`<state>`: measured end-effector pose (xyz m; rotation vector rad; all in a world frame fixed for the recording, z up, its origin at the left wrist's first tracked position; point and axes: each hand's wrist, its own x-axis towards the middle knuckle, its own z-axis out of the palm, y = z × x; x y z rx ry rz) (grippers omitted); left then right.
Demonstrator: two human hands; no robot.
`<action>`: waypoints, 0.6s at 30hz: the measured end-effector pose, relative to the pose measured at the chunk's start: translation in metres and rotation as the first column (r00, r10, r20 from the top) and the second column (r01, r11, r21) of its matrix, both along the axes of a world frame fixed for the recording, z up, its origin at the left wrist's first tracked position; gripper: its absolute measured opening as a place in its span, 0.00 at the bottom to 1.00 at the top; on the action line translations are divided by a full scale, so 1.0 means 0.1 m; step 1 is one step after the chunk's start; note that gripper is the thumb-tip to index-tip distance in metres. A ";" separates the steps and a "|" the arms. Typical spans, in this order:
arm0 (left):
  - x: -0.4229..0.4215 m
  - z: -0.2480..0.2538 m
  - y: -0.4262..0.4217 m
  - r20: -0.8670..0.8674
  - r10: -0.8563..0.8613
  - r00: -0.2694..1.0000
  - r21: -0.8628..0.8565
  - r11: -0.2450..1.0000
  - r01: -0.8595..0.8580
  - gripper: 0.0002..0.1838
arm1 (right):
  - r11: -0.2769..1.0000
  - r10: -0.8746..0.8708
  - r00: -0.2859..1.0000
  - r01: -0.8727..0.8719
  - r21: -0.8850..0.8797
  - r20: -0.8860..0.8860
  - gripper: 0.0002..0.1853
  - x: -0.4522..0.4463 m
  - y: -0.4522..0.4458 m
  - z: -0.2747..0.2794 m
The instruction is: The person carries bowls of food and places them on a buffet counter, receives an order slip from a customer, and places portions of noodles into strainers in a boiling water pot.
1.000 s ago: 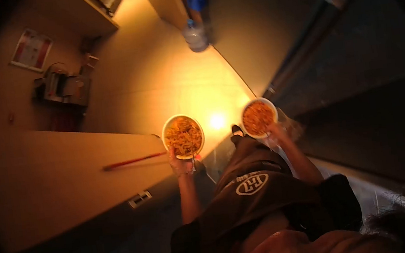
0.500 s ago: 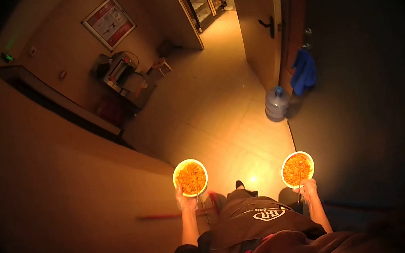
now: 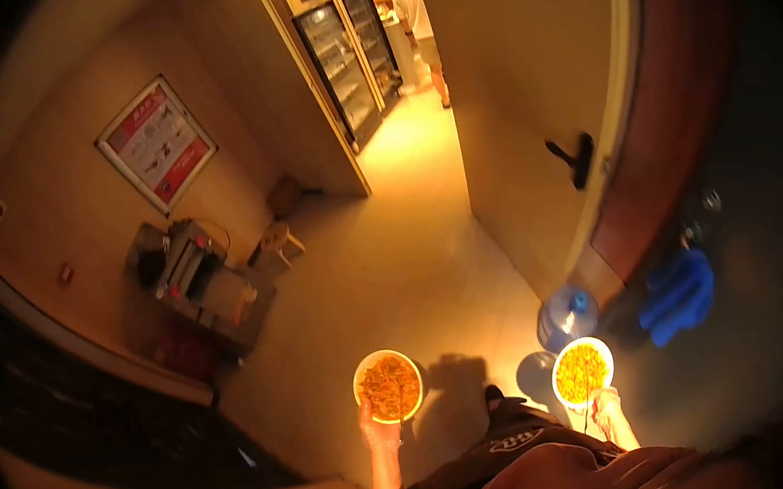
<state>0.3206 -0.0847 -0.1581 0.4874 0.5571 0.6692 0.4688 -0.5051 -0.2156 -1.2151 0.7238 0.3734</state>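
My left hand is closed on the side of a white round bowl filled with orange-brown, shredded-looking food. A thin dark utensil handle hangs over its near rim. On the right, my right hand grips a second white bowl, with similar food that looks yellow under the bright light. Another thin handle shows at this bowl's near edge. Both bowls are held level in front of my body, well apart from each other. The lower fingers of each hand are hidden under the bowls.
A large blue water jug stands by the open door, just beyond the right bowl. Blue cloth lies right of it. A machine and a stool line the left wall. A person stands past the doorway near glass-door fridges.
I have moved forward: the doorway, jug and machine appear nearer, and a dark opening shows at left. The person beyond the door has come into view. Both bowls stay in my hands.
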 end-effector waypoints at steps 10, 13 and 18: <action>0.36 0.49 -0.19 0.050 -0.125 0.991 0.212 0.971 0.111 0.27 | 0.832 0.227 0.944 -0.316 0.456 0.239 0.14 1.07 0.27 -0.47; 0.90 0.17 0.79 -0.084 0.000 0.996 0.122 0.992 0.010 0.28 | 0.882 0.353 0.926 -0.378 0.283 0.138 0.09 2.15 1.62 -0.93; 1.87 0.34 1.78 -0.219 0.062 0.974 0.174 0.984 -0.024 0.30 | 0.882 0.304 0.947 -0.320 0.346 0.102 0.07 3.34 2.85 -0.62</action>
